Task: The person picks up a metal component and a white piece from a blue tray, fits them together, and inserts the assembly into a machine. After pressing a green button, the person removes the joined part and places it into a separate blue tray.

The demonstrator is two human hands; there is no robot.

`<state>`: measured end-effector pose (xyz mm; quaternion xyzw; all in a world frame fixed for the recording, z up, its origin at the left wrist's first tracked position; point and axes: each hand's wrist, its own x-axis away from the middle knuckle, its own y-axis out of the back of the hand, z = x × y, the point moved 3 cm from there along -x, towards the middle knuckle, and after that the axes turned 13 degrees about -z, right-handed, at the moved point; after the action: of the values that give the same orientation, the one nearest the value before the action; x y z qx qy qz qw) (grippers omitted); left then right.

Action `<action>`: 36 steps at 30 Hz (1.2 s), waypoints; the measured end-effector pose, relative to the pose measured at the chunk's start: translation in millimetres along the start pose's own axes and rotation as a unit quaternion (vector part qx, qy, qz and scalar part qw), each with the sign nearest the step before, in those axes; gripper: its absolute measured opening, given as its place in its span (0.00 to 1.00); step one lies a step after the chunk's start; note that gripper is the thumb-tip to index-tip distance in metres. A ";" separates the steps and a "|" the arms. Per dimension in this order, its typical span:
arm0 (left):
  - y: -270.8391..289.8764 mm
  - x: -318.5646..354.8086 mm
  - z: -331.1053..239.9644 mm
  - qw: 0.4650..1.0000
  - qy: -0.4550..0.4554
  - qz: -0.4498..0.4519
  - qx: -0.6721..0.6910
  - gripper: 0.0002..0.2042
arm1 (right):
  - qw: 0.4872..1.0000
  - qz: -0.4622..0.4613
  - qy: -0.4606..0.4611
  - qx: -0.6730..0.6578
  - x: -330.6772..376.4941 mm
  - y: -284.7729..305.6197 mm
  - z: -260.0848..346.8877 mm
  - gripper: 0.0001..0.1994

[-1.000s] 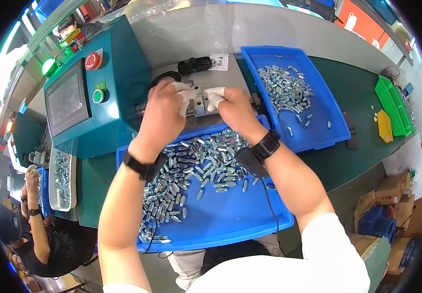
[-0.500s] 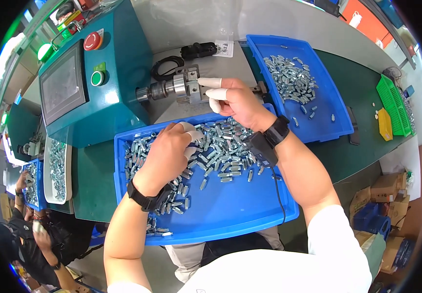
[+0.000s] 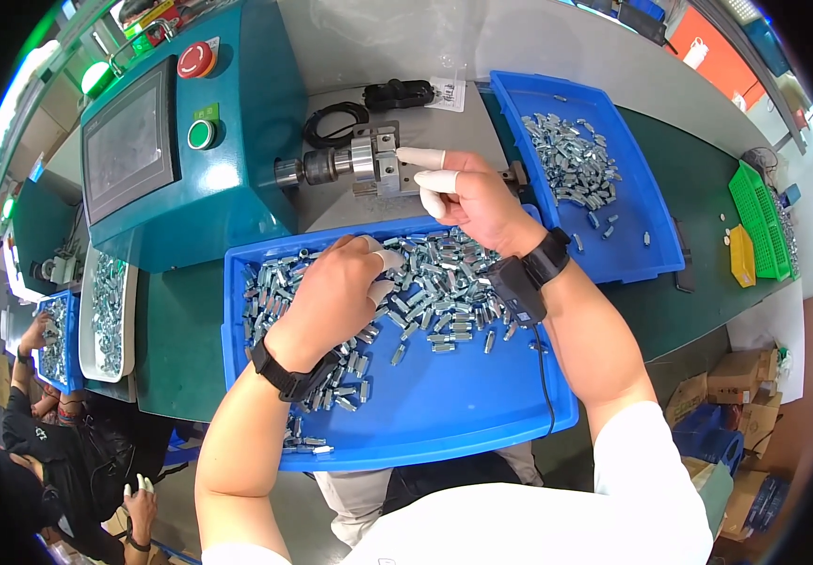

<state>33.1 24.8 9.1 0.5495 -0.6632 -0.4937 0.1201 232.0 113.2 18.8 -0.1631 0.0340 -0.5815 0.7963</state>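
Note:
My right hand (image 3: 482, 193) is at the metal clamping fixture (image 3: 383, 165) of a teal machine (image 3: 227, 179). Its white-covered index finger stretches to the fixture's block; the middle finger and thumb stand apart from it, with nothing visible between them. My left hand (image 3: 336, 292) hovers low over the near blue tray (image 3: 444, 405), fingertips bent down among small hexagonal metal fittings (image 3: 439, 282). White finger cots cover its visible fingertips; whatever they pinch is hidden. A spindle (image 3: 317, 168) from the machine points at the fixture.
A second blue tray (image 3: 632, 254) with fittings stands at right, beyond it a green basket (image 3: 759, 221) and yellow container (image 3: 741, 254). A white tray (image 3: 108, 358) of fittings is at left. Black cable (image 3: 331, 122) lies behind the spindle. A co-worker's hand (image 3: 141, 508) shows lower left.
The whole view has shifted slightly. My right index finger stays at the fixture, and my left hand stays among the fittings. At lower left, the co-worker's hand has moved down and right.

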 end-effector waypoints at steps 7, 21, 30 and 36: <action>2.2 -0.6 -3.9 1.000 0.007 -0.005 0.006 0.16 | 1.000 -0.001 0.007 0.017 1.0 -1.7 -1.0 0.26; -0.3 1.5 -5.7 1.000 -0.011 -0.025 -0.007 0.09 | 0.851 -0.108 0.363 0.363 -1.9 -8.1 4.1 0.20; -3.6 3.2 -1.1 1.000 -0.009 -0.011 0.001 0.09 | 0.698 -0.124 0.420 0.566 12.6 -29.1 7.6 0.22; -0.2 2.3 -1.9 1.000 -0.007 -0.006 -0.012 0.10 | 0.680 -0.137 0.426 0.580 6.6 -30.3 8.9 0.22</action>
<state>33.7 21.8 9.0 0.5489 -0.6545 -0.5062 0.1190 208.6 100.8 37.2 0.5945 0.0027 -0.5940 0.5420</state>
